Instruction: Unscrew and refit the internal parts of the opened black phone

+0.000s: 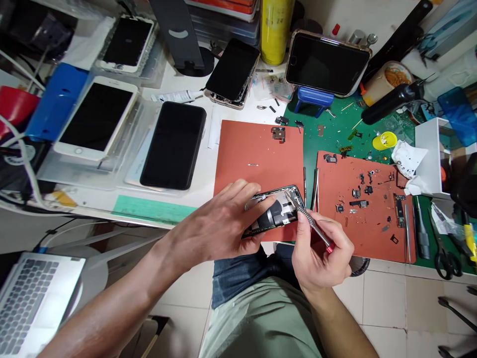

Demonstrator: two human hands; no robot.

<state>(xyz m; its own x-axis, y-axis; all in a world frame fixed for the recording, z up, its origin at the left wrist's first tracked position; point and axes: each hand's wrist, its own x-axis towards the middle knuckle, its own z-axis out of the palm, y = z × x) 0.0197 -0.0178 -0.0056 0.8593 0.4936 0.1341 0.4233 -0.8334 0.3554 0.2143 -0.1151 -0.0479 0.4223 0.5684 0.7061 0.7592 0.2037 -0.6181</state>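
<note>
"What do the fingers have hold of?"

"The left hand (223, 223) grips an opened, black-rimmed smartphone (278, 218), one finger lying across its exposed insides. The right hand (324, 251) pinches a slim silver metal tool with a red end (315, 226), its tip at the phone's 2 o'clock corner."

"Where is that phone, exactly?"

"Tilted over the near edge of a flat red-brown mat (257, 149); I can't tell whether it touches."

"And around it?"

"At 3 o'clock, a second red-brown mat (372, 238) is scattered with tiny dark components (358, 204). Near 1 o'clock, a phone with a glossy black screen (328, 62) leans on a blue plastic stand (315, 97)."

"The other side?"

"At 10 o'clock, a black rectangular phone (174, 144) lies over the white tabletop (242, 113), and farther out, a white phone with a round button (95, 117). Past 8 o'clock, there's a silver laptop with grey keys (40, 293)."
</note>
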